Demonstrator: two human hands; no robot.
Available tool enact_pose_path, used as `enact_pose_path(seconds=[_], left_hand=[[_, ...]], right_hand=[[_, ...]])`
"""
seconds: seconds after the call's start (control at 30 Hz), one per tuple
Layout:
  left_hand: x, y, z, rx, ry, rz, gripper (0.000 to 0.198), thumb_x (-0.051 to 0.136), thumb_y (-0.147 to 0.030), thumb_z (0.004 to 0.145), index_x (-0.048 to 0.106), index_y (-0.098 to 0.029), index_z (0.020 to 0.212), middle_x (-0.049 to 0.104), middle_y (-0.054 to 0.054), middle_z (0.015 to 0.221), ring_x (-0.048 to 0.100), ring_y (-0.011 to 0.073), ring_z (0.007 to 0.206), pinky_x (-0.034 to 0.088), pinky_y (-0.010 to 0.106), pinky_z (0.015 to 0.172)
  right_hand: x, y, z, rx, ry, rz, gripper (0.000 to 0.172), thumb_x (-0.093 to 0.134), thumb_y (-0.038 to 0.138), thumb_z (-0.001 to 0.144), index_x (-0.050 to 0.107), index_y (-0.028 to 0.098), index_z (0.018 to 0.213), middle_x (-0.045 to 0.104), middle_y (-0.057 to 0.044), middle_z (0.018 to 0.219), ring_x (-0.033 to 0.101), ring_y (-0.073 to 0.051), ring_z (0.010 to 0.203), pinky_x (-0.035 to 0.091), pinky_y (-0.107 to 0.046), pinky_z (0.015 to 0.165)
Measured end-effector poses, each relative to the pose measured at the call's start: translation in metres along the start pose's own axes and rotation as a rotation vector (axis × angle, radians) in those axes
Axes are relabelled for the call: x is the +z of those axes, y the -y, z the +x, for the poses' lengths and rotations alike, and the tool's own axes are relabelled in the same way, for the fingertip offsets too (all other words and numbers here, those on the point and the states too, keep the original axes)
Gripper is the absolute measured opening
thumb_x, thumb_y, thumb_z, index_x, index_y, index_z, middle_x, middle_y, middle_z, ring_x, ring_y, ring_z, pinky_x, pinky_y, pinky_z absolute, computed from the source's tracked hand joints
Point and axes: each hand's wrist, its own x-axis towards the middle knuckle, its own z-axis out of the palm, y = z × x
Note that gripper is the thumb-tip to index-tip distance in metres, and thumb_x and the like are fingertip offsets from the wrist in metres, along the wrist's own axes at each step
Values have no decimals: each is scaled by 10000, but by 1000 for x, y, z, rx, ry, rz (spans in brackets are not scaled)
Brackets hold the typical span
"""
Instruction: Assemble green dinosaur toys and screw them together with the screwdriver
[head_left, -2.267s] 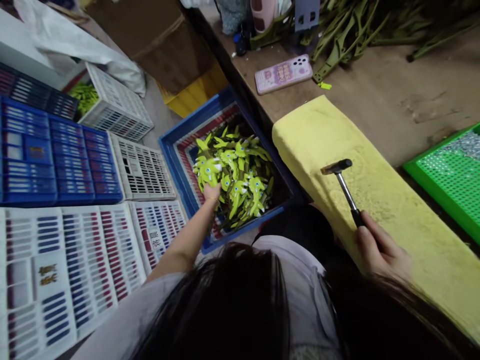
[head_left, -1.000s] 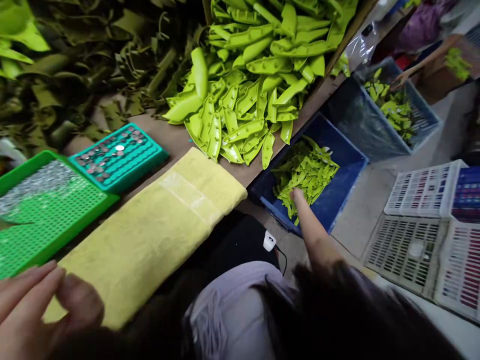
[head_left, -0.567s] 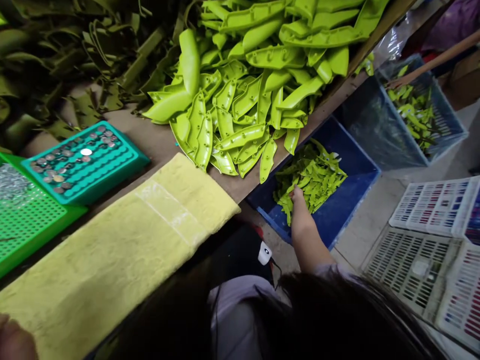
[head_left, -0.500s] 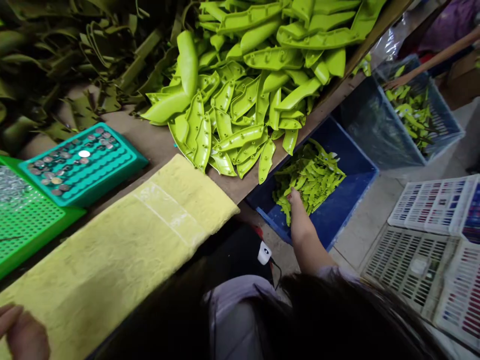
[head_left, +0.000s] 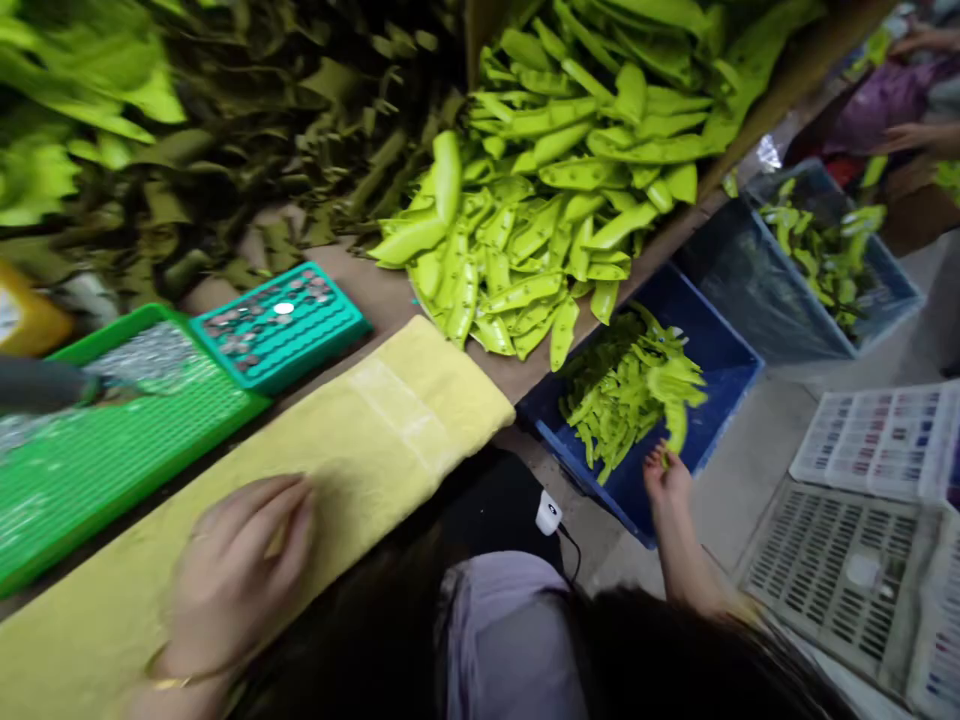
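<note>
My right hand (head_left: 667,478) is over the near edge of the dark blue bin (head_left: 724,335), its fingers closed on a lime-green plastic part (head_left: 676,425). Beneath it, a heap of similar green parts (head_left: 619,400) fills much of the bin. My left hand (head_left: 244,560), with a bracelet at the wrist, hovers over or rests on the yellow pad (head_left: 412,370); which one I cannot tell. Its fingers are curled in, thumb against fingertips, and anything between them is hidden. Larger green molded shells (head_left: 525,230) lie piled on the bench beyond the pad.
A teal ribbed tray (head_left: 300,320) holds small round metal pieces. Beside it, a green tray (head_left: 142,440) contains small silvery pieces, with a dark tool (head_left: 45,385) above it. Dark olive parts (head_left: 300,130) cover the back. Another bin (head_left: 862,340) and plastic crates (head_left: 832,560) stand right.
My left hand has come in from the lower left corner onto the pad area. My right hand has drawn back from the heap with a green part. The view has shifted left.
</note>
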Motion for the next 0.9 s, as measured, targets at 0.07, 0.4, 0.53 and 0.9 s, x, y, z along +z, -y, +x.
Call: enact_pose_path(seconds=[0.07,0.4,0.53,0.9], left_hand=[[3,-19,7,-37,-21,-77,248,652,-172,794,663,-273,1019,707,35,988,675,221,896,549,395,840],[13,-19,20,-878,-137,-1494,632,852,-452,604,675,-213,1162,715,123,1125,683,317,1030,587,444,879],[13,-4,15,-967,-477,-1508,479,875,-319,597,710,-183,1025,742,85,1055,676,292,1058,565,431,938],[21,-4,16,-950,-592,-1552,456,887,-323,576,726,-169,973,753,75,996,699,274,997,532,468,973]], right_hand=[[5,13,-30,-24,108,26,250,650,378,822,601,179,966,501,76,646,411,-22,476,387,-152,465],[241,65,-116,-187,1551,-1109,258,721,400,750,746,205,917,740,-51,860,653,-168,723,517,-306,692],[373,42,-147,-1054,1211,-918,273,580,346,866,724,221,1061,721,-61,1018,636,-201,932,498,-386,902],[408,5,-179,-1437,1146,-980,147,548,258,876,677,190,895,617,-83,910,574,-210,843,492,-387,784]])
